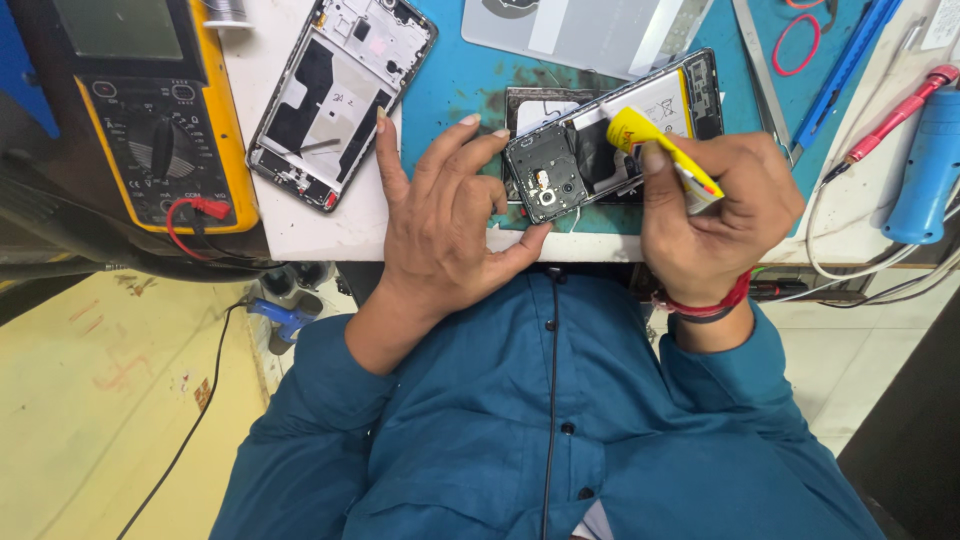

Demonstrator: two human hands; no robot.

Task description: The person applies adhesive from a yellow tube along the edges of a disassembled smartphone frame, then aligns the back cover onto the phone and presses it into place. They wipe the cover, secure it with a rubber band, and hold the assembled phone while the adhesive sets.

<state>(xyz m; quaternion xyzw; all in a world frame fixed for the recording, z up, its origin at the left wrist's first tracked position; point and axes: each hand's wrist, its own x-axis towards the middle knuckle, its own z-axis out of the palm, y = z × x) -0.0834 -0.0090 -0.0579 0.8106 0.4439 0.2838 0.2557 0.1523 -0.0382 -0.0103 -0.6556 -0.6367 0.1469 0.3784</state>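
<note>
Glue tube [665, 160] in right hand [715, 215] grip, over opened phone [600, 135]

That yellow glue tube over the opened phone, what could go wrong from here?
1. The yellow tube, squeezed in the right hand, points at the opened phone; glue could stray onto its camera module.
2. The left hand steadies only one corner, so the phone might shift on the teal mat.
3. Glue may smear the fingers.
</note>
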